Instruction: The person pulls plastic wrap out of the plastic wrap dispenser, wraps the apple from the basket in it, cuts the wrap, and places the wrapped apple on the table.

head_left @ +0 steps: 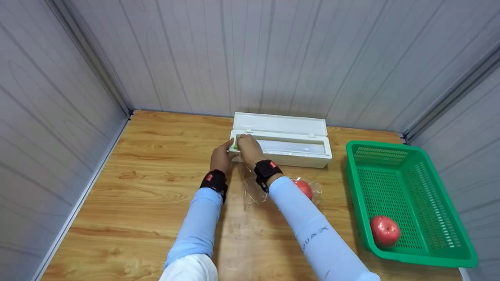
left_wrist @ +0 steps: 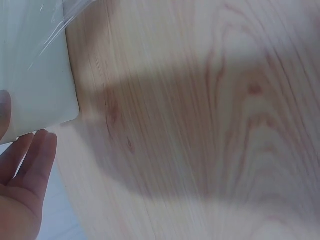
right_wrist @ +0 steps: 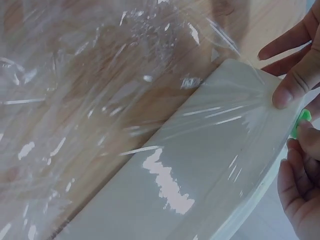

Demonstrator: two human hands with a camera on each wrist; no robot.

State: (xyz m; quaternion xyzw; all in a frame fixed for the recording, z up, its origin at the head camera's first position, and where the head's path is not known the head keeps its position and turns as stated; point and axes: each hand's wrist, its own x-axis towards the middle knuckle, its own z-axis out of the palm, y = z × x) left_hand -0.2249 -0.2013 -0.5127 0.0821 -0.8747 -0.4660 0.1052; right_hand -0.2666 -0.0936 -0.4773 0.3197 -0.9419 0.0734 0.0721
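A white cling film dispenser box (head_left: 291, 159) stands against the back wall, its lid (head_left: 279, 123) raised and a film roll (head_left: 293, 147) inside. At its left end my left hand (head_left: 221, 159) grips the corner; the thumb presses film onto the front face in the right wrist view. My right hand (head_left: 250, 148) pinches a small green slide cutter (right_wrist: 302, 122) on the box's top edge. Clear cling film (right_wrist: 125, 75) stretches over the box front down to the table. A red apple (head_left: 304, 189) lies in that film, partly hidden by my right arm.
To the right stands a green plastic basket (head_left: 353, 187) holding another red apple (head_left: 384, 231). Panelled walls (head_left: 250, 58) enclose the wooden table (head_left: 156, 218) at the back and both sides.
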